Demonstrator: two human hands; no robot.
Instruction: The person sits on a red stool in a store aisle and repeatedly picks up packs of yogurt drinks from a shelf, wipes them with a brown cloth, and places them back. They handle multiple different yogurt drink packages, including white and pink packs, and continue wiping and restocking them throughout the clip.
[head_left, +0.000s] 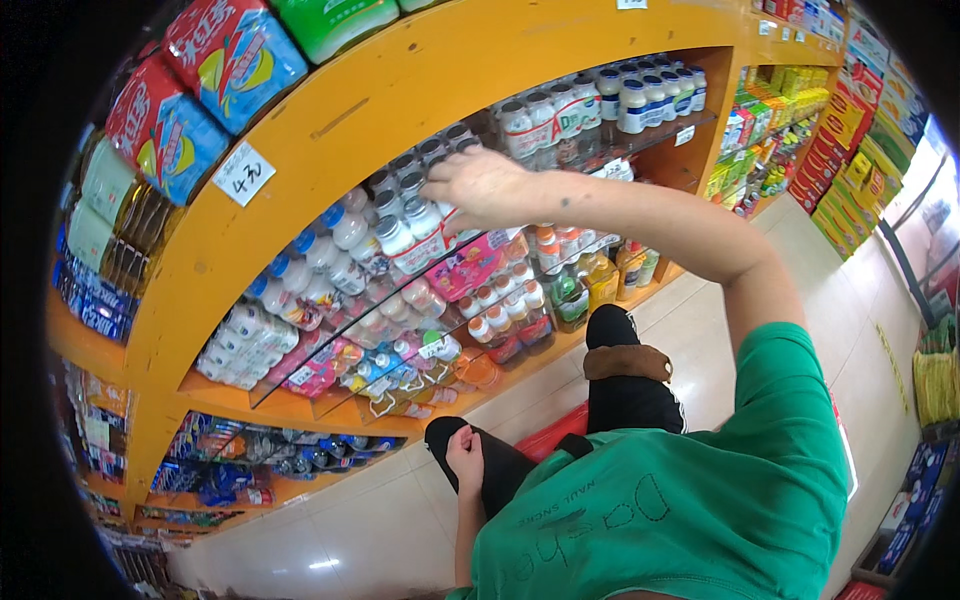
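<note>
My right hand (484, 184) reaches onto the upper glass shelf and lies over a shrink-wrapped pack of white bottles with dark caps (409, 225). Its fingers bend over the caps at the pack's right side, with the thumb nearer the shelf edge; whether it grips the pack is hidden. My left hand (466, 454) rests by my left knee, fingers curled, with nothing visible in it. Left of the pack stand white bottles with blue caps (300, 274). To its right is another wrapped pack of white bottles (551, 116), beside white bottles with pale caps (645, 101).
The orange wooden shelf frame (420, 82) curves around the bottles. A glass shelf edge (375, 304) runs below my right hand, above packs of small orange-capped bottles (502, 307). Under me is a red stool (559, 431). Stacked cartons (855, 165) stand at the right.
</note>
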